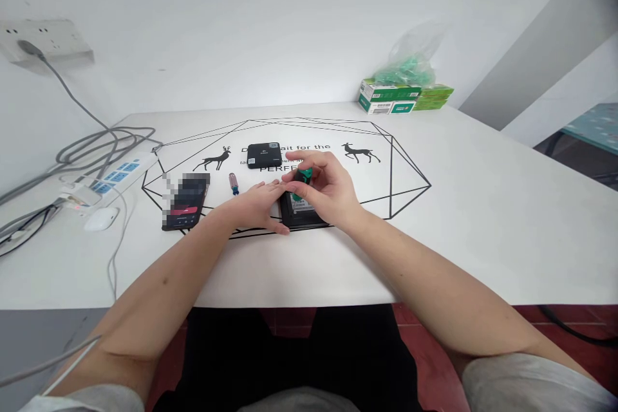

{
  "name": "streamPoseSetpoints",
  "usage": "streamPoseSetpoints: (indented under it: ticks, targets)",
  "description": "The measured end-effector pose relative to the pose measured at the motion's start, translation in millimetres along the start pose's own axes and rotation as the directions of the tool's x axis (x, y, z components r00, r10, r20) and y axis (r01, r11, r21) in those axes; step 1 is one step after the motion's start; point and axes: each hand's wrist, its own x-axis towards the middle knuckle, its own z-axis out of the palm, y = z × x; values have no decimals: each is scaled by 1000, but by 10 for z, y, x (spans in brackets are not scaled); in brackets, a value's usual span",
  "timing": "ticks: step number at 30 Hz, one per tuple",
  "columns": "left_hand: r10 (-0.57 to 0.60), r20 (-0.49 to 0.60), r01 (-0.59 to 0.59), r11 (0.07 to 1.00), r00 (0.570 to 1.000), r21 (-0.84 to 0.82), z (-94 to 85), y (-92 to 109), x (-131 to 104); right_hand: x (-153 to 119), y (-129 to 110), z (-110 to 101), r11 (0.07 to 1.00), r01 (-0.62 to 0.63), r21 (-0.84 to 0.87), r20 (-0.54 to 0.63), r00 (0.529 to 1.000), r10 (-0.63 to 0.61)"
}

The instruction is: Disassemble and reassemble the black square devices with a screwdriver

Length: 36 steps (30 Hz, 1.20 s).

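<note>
My right hand (331, 190) is closed round a green-and-black screwdriver (304, 176). It holds the screwdriver over a hard drive (298, 205) with a pale label, seated in a black case (304, 220). The screwdriver's tip is hard to make out. My left hand (261, 207) lies with its fingers stretched out at the case's left edge, the fingertips close to the screwdriver. Beyond the hands sits a flat black rectangular piece (264, 158) with small stickers. A small screwdriver (234, 184) with a pinkish handle and a blue end rests left of it.
A phone (188, 199) lies on the left of the white table (483, 232). Further left are a power strip (120, 174), grey cables (91, 148) and a white earbud case (102, 219). Green-and-white boxes (391, 98) with a plastic bag (410, 64) stand at the back right.
</note>
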Motion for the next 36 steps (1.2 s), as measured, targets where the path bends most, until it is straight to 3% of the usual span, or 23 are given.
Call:
streamPoseSetpoints:
  ticks: [3, 8, 14, 23, 33, 36]
  targets:
    - [-2, -7, 2, 1000, 1000, -1, 9, -9, 4, -13, 16, -5, 1000, 10, 10, 20, 1000, -10]
    - [-17, 1, 17, 1000, 1000, 23, -14, 29, 6, 17, -7, -53, 981, 171, -89, 67, 984, -166]
    - [5, -4, -5, 1000, 1000, 26, -30, 27, 7, 36, -61, -105, 953, 213, -214, 155, 971, -182]
    - [-30, 1, 30, 998, 1000, 57, -7, 14, 15, 56, -12, -68, 912, 242, -332, 96, 970, -223]
    - [-66, 43, 62, 995, 997, 75, -29, 50, 7, 80, -39, -97, 933, 221, -285, 31, 975, -222]
    - [-65, 43, 62, 996, 997, 57, -26, 42, 7, 66, -25, -76, 979, 146, -140, 30, 989, -143]
